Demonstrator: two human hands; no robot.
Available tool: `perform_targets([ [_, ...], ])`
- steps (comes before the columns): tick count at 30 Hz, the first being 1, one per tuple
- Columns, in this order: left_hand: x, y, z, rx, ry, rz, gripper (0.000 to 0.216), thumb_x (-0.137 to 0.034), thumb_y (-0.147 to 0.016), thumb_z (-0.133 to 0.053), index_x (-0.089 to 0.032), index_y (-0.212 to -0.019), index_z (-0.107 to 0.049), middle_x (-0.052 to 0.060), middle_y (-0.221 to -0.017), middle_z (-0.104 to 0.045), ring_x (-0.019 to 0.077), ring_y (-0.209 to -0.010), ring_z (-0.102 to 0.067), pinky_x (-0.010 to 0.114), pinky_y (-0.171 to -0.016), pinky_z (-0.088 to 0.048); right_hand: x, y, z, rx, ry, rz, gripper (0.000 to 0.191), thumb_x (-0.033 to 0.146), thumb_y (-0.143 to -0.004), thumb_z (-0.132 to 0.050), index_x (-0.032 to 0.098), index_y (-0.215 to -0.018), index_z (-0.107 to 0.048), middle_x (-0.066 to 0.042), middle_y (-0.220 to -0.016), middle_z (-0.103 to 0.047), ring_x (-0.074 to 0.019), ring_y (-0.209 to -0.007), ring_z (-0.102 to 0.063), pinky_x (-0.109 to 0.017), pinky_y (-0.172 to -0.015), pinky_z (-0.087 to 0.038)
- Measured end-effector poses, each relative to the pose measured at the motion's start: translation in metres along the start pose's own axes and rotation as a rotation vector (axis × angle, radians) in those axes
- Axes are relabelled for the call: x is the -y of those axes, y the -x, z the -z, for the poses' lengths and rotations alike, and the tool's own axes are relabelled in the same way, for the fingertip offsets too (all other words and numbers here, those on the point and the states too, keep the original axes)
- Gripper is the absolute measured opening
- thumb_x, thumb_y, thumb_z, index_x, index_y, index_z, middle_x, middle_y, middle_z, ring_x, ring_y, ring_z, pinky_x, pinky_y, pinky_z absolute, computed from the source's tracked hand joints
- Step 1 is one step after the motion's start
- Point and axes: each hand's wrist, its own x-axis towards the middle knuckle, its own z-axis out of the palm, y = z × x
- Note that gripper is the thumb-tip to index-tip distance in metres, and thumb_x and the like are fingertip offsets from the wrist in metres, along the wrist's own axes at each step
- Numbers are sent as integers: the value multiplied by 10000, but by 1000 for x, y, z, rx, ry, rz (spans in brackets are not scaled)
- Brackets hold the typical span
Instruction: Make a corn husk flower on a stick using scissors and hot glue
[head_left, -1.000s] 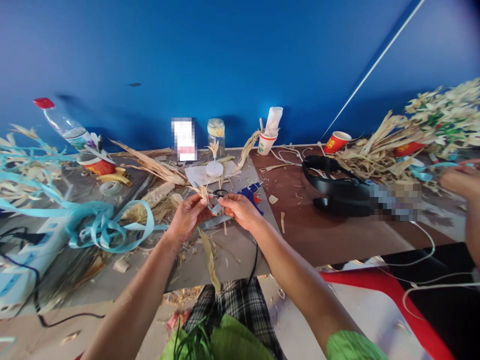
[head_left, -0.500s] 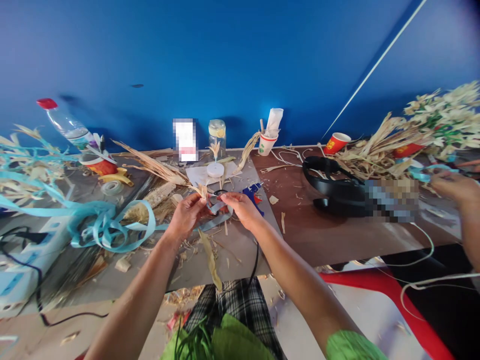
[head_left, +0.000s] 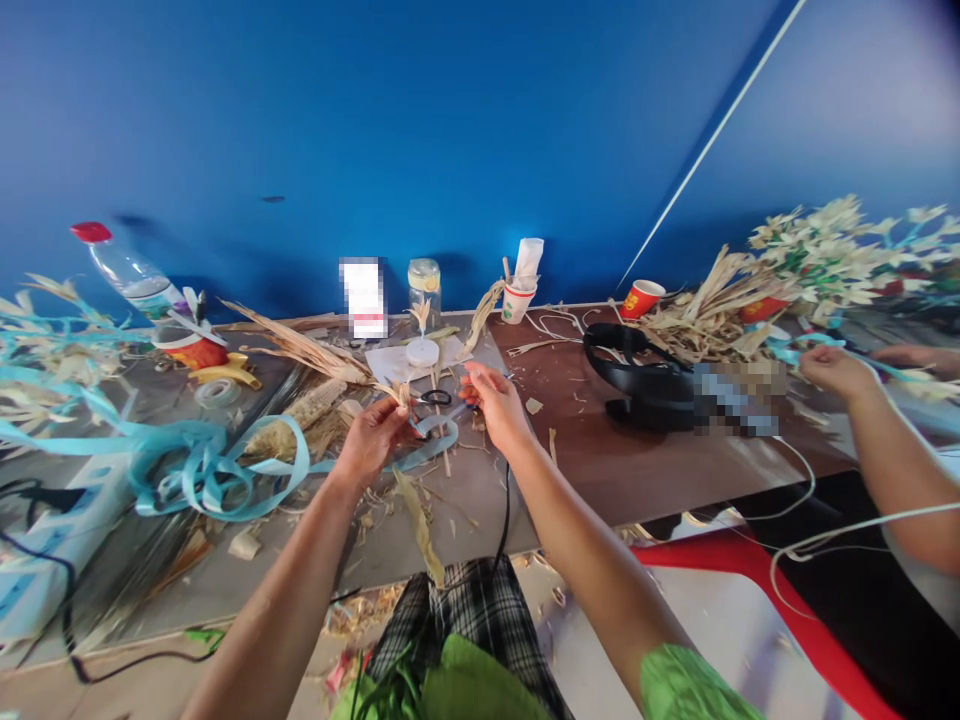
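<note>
My left hand (head_left: 379, 435) is closed on a small bundle of dried husk (head_left: 397, 392) and a strip of light blue ribbon (head_left: 435, 440) that curls over the table. A long husk strip (head_left: 420, 530) hangs below it. My right hand (head_left: 491, 405) is apart from the left, reaching forward with fingers loosely stretched, and nothing shows in it. Black-handled scissors (head_left: 435, 397) lie just left of its fingertips. A black cord (head_left: 506, 500) runs out from under my right wrist.
A tangle of blue ribbon (head_left: 202, 465), a corn cob (head_left: 315, 400), a tape roll (head_left: 216, 392) and a water bottle (head_left: 127, 270) lie left. A glass jar (head_left: 424, 282), paper cup (head_left: 517, 300) and black headset (head_left: 637, 375) stand beyond. Another person's hand (head_left: 832, 370) works ribbon at right.
My right hand let go of the ribbon and husk and moved forward and right, covering the blue glue gun. The camera tilted, shifting the scene left. The other person's hand moved inward.
</note>
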Motion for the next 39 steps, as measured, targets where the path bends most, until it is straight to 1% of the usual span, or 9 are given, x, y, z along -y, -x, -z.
perform_targets([
  [3, 1, 0, 1, 25, 1, -25, 323, -358, -680, -697, -139, -909, -634, -6, -719, -601, 114, -582, -583, 256, -601, -490, 13, -1, 10, 23, 260, 54, 311, 408, -737, -578, 182, -944, -633, -37, -840, -647, -131, -668, -590, -258, -625, -434],
  [6, -1, 1, 0, 25, -3, -35, 315, -359, -682, -695, -138, -898, -634, -13, -692, -593, 111, -571, -580, 246, -596, -482, 23, 2, 26, 86, 714, 131, 207, 347, -761, -575, 183, -864, -645, -59, -873, -659, -169, -800, -605, -283, -728, -432],
  [10, -3, 3, -2, 12, -16, -29, 313, -353, -667, -703, -147, -895, -643, -20, -674, -593, 116, -568, -577, 260, -617, -486, 24, 12, 45, 49, 1304, 20, 287, 394, -750, -603, 169, -925, -637, -133, -1030, -605, -233, -911, -593, -320, -769, -423],
  [17, 4, -1, 0, 40, -63, -62, 329, -385, -676, -683, -147, -898, -634, -17, -699, -600, 117, -597, -575, 258, -639, -482, 14, 19, 37, 93, 1582, 17, 560, 545, -698, -610, 141, -1079, -537, -177, -1140, -541, -304, -1015, -570, -364, -787, -438],
  [25, 4, -1, 1, 67, -77, -99, 366, -403, -664, -685, -137, -908, -622, -15, -692, -579, 114, -589, -561, 274, -636, -489, 4, 3, 40, 72, 1271, -5, 569, 246, -655, -683, 139, -1161, -447, -162, -1117, -587, -264, -1021, -571, -336, -814, -424],
  [31, 5, -2, 4, 70, -140, -123, 352, -426, -674, -666, -145, -880, -615, -19, -673, -571, 113, -582, -558, 270, -632, -484, 17, 2, 65, -64, 392, 8, 364, 344, -680, -627, 171, -985, -533, -51, -882, -633, -150, -658, -565, -298, -622, -444],
  [33, 4, -2, 4, 69, -183, -139, 332, -429, -688, -652, -146, -858, -612, -22, -648, -563, 109, -576, -556, 249, -613, -469, 27, 12, 66, 41, 43, 28, 328, 381, -707, -600, 173, -956, -552, -56, -892, -634, -126, -610, -544, -280, -584, -433],
  [35, 2, -1, 3, 62, -220, -150, 327, -437, -700, -636, -146, -848, -610, -22, -618, -557, 111, -571, -557, 235, -594, -456, 35, 26, 63, 188, -121, 27, 306, 402, -736, -584, 179, -944, -571, -57, -881, -636, -106, -563, -501, -262, -541, -406],
  [39, -1, 0, 3, 16, -278, -165, 338, -465, -699, -619, -144, -803, -603, -13, -596, -568, 122, -563, -562, 239, -579, -452, 36, 52, 47, 401, -44, 17, 233, 384, -765, -600, 160, -829, -601, -66, -865, -625, -82, -517, -426, -245, -496, -348],
])
